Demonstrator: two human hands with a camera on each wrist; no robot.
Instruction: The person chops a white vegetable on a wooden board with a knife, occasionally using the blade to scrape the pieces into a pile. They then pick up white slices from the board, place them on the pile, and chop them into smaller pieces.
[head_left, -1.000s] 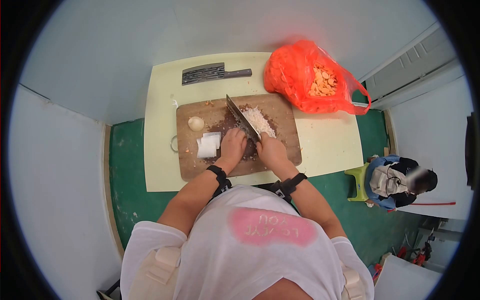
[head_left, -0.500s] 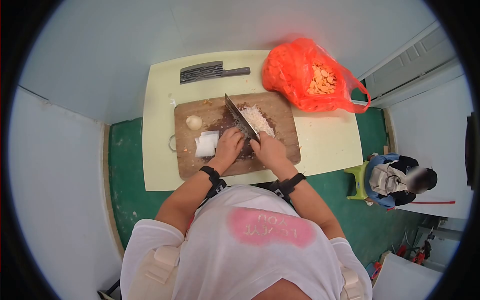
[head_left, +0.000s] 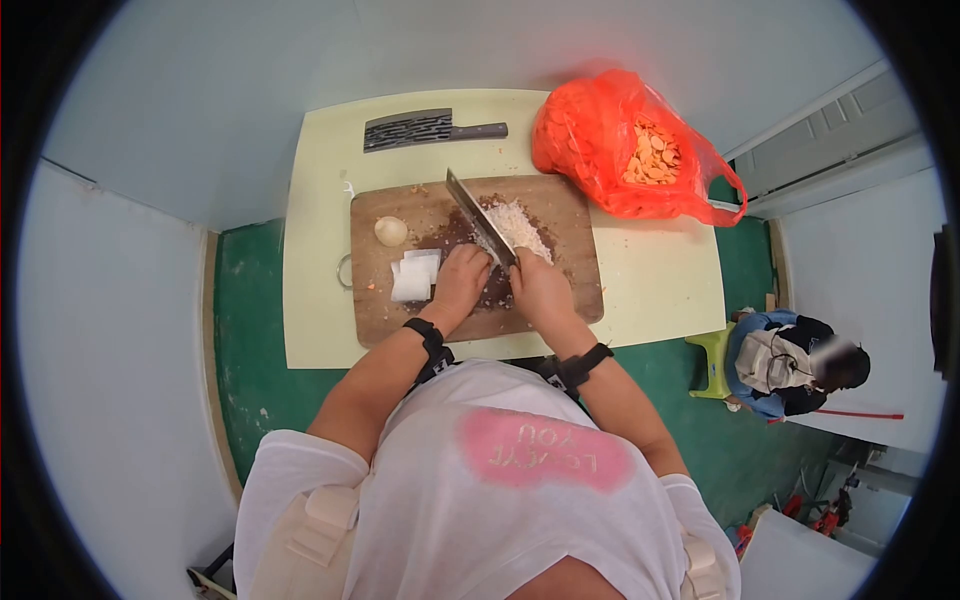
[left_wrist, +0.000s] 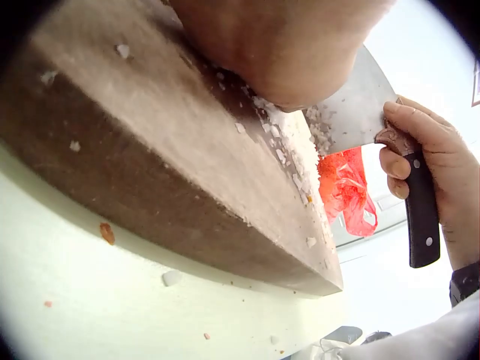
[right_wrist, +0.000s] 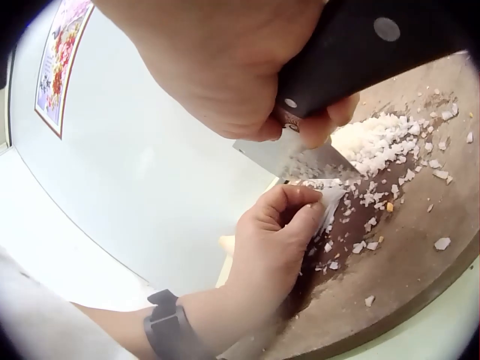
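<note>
My right hand grips the black handle of a kitchen knife. The broad blade slants over the wooden cutting board, beside a heap of finely chopped white vegetable. Close to the blade, the curled fingers of my left hand pinch a thin white vegetable piece on the board. White rectangular slices lie overlapping left of that hand. Behind them sits a round, pale vegetable chunk. Small white bits cling to the blade.
A second cleaver lies along the back of the pale table. At the back right stands a red plastic bag with orange slices inside. A metal ring shows at the board's left edge. To the right, a person sits on a green stool.
The head view has shifted slightly. Both hands stay at nearly the same place on the board, with the knife still in my right hand and the blade beside my left fingers.
</note>
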